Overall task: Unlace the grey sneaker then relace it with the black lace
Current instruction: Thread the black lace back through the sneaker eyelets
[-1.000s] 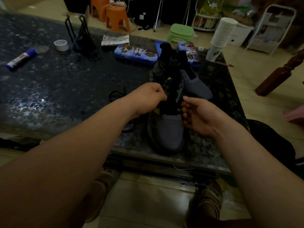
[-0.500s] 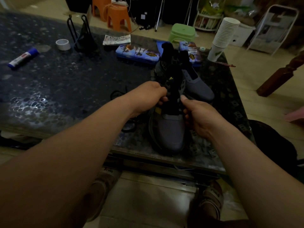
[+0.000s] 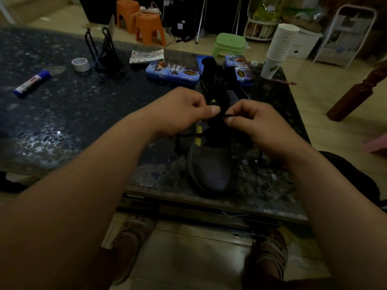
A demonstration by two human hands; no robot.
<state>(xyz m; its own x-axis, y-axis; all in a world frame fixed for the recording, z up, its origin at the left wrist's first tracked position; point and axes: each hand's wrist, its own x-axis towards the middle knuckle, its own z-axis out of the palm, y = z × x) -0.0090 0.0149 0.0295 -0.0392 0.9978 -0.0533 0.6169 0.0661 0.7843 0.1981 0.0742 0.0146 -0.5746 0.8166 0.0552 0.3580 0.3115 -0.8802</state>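
The grey sneaker, a soft-topped shoe with yellow side stripes and a black tongue, stands on the near edge of the dark pebble-patterned table, toe pointing to 6 o'clock. Over its tongue, the thin black lace is held by both hands. The left hand, at the shoe's 10 o'clock, has its fingers curled and its thumb pressed on the lace against the forefinger. The right hand, at 2 o'clock, pinches a short stretch of the lace between thumb and forefinger, the other fingers folded in. A loose strand trails off the shoe's side toward 9 o'clock and drops onto the table.

Just behind the shoe, at 1 o'clock, stands a second grey shoe, partly hidden. At 12 o'clock lie two flat blue printed tins. A tall stack of white paper cups stands at 2 o'clock. Toward 10 o'clock are a black wire stand, a white roll of tape and a blue-capped glue stick. On the floor beyond are a green plastic stool and orange plastic stools.
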